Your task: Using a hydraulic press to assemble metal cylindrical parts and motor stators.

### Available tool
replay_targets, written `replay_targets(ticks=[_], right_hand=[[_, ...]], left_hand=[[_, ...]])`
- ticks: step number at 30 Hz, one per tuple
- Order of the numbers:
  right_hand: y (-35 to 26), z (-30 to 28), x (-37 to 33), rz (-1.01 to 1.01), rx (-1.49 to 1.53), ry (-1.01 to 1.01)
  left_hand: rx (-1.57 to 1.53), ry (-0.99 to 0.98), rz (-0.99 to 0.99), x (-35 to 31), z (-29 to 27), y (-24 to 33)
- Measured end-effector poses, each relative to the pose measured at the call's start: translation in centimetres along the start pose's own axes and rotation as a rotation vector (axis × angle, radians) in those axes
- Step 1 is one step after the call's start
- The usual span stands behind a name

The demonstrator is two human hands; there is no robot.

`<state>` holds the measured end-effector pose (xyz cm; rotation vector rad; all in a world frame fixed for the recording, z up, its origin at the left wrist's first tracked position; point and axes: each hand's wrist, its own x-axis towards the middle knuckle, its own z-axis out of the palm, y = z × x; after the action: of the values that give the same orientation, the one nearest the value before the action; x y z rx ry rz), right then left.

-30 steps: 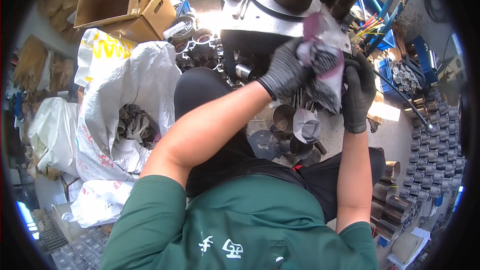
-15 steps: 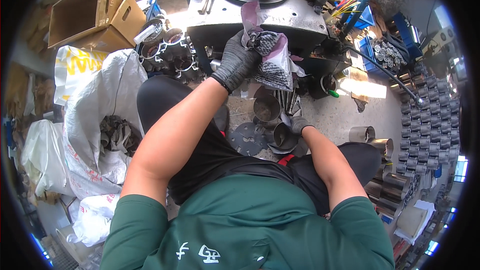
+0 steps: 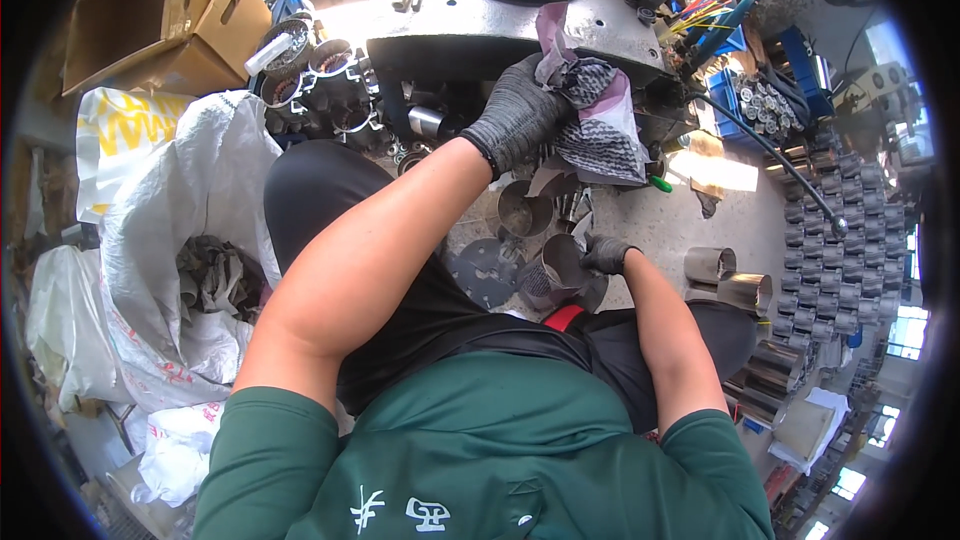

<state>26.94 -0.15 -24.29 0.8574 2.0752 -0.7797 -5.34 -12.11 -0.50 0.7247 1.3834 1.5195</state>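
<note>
A crumpled rag [image 3: 603,135], pink and white with black-and-white patterned parts, is bunched in my left hand [image 3: 520,118]. That hand wears a dark grey knit glove and is raised in front of the metal bench. Lower down, between my knees, my gloved right hand [image 3: 606,254] has its fingers closed at the rim of an open metal cylinder [image 3: 552,278]; the fingertips are partly hidden. A small pale scrap shows beside its fingers. Just beyond stands another open metal cylinder [image 3: 524,212]. To the left, a flat round plate with holes [image 3: 484,272] lies on the floor.
Ahead is a heavy metal bench [image 3: 450,22] with a round block and thin rods on it. At left are a cardboard box [image 3: 140,25], ring-shaped metal parts [image 3: 335,60] and a white woven sack [image 3: 150,260]. Stacked metal cylinders [image 3: 840,250] fill the right side.
My left hand has moved right with the rag. The cylinder at my right hand has tilted, so more of its shiny side shows. The whole view has shifted slightly.
</note>
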Motion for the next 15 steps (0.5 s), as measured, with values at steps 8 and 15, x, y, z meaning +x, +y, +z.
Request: replay_targets(ticks=[8,15], right_hand=[[2.2,-1.9,-1.1,-0.243,-0.273,-0.090],[5.7,-6.7,-7.6,-0.508,-0.247,0.228]], left_hand=[[0.053,-0.096,0.080,0.5,0.4,-1.1],[0.286,-0.606,-0.224,-1.5,1.0,-2.8]])
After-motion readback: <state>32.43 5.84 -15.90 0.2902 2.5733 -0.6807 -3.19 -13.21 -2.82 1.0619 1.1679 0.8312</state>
